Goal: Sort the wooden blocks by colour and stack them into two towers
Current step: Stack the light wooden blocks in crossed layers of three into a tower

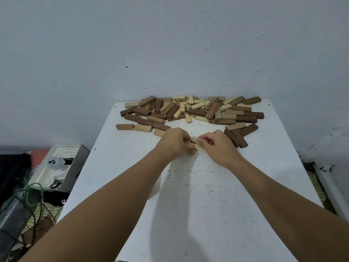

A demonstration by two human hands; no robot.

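Barely started: your left hand (175, 141) and right hand (217, 142) both pinch light blocks (195, 145) mid-table (207, 205). Mixed pile (190, 110) at the far edge is unsorted; no towers yet.

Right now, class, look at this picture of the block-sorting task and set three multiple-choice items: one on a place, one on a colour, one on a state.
1. Where does the big block pile lie?
A. along the table's far edge, by the wall
B. on the floor
C. in a box

2. What colour are the blocks in the grip of both hands?
A. dark brown
B. light
C. red

3. How far is the stacking?
A. two towers finished
B. one tower finished
C. no tower stands yet

Key: 1 A, the pile sits on the white table near the wall. 2 B, pale wood shows between the left hand and right hand. 3 C, all blocks lie loose.
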